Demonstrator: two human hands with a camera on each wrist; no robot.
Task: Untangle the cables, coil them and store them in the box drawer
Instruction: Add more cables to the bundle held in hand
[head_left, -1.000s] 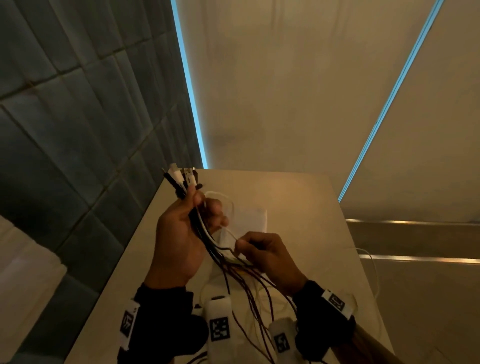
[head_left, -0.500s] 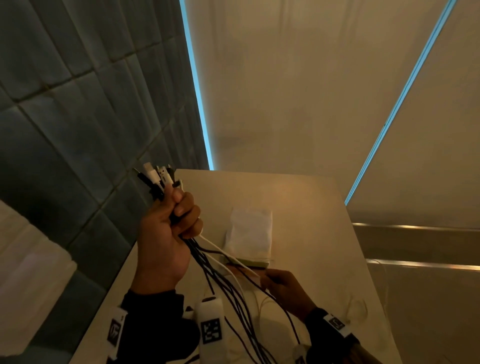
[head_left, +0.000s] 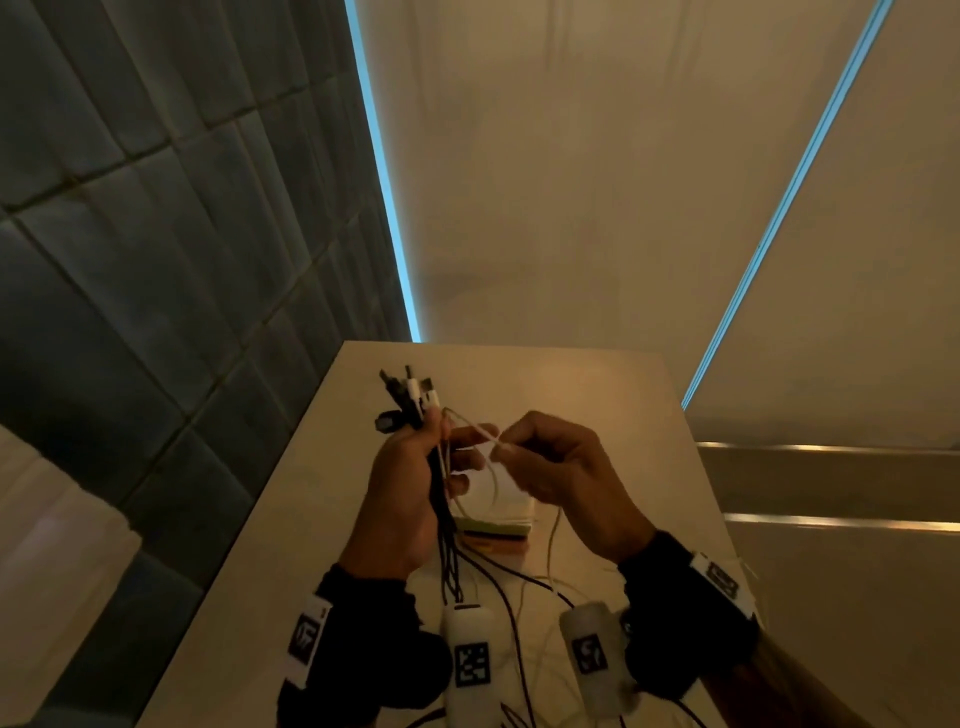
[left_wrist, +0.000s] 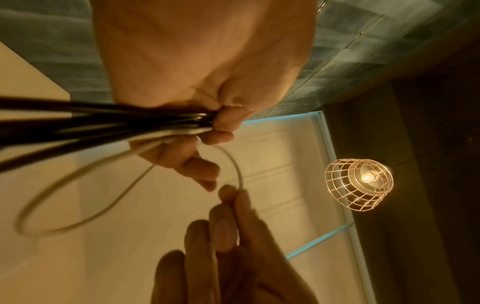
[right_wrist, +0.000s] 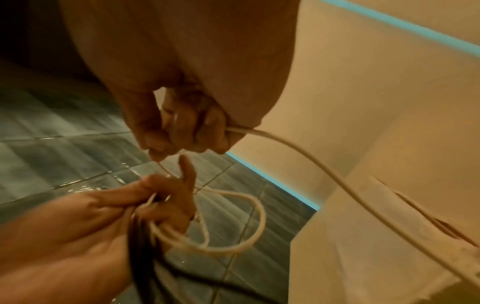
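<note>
Beige table (head_left: 597, 395), white box (head_left: 511, 512), trailing cables (head_left: 524, 644)

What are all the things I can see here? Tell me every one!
Black cables: a bunch, black, gripped in the left hand.
White cable: one, white, looped between both hands.
Plugs: several, black and white, sticking up above the left hand.
Box: one, white top, on the table behind the hands.
Table: one, beige, by the tiled wall.
Lamp: one, wire cage, lit, overhead.
Left hand: grips the bunch.
Right hand: pinches the white cable.
</note>
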